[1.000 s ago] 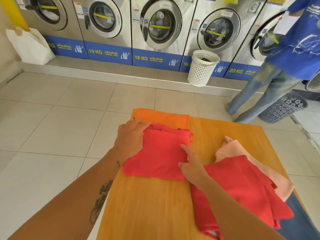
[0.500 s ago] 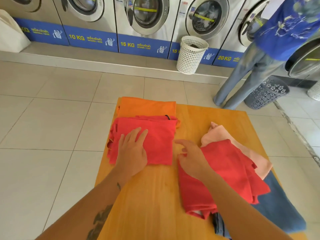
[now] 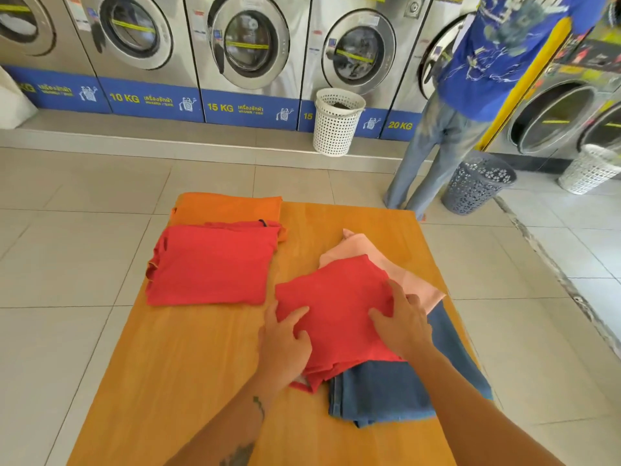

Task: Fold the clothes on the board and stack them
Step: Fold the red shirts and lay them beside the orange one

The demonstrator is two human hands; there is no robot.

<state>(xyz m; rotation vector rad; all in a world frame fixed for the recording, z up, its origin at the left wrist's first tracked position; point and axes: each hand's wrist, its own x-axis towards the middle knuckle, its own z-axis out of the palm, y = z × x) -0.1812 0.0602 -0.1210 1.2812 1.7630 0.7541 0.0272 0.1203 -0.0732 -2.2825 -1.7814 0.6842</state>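
On the wooden board, a folded red shirt lies at the left, partly on top of a folded orange garment. To its right is a loose pile: a crumpled red garment lies over a pink garment and blue jeans. My left hand is at the near left edge of the crumpled red garment, with its fingers curled on the cloth. My right hand lies flat on the same garment's right side, fingers apart.
A row of washing machines lines the far wall. A white basket stands before them. A person in a blue shirt stands at the back right beside a grey basket and another white basket. Tiled floor surrounds the board.
My left hand has left the folded red shirt and moved right to the crumpled red garment. My right hand has settled flat on that garment.
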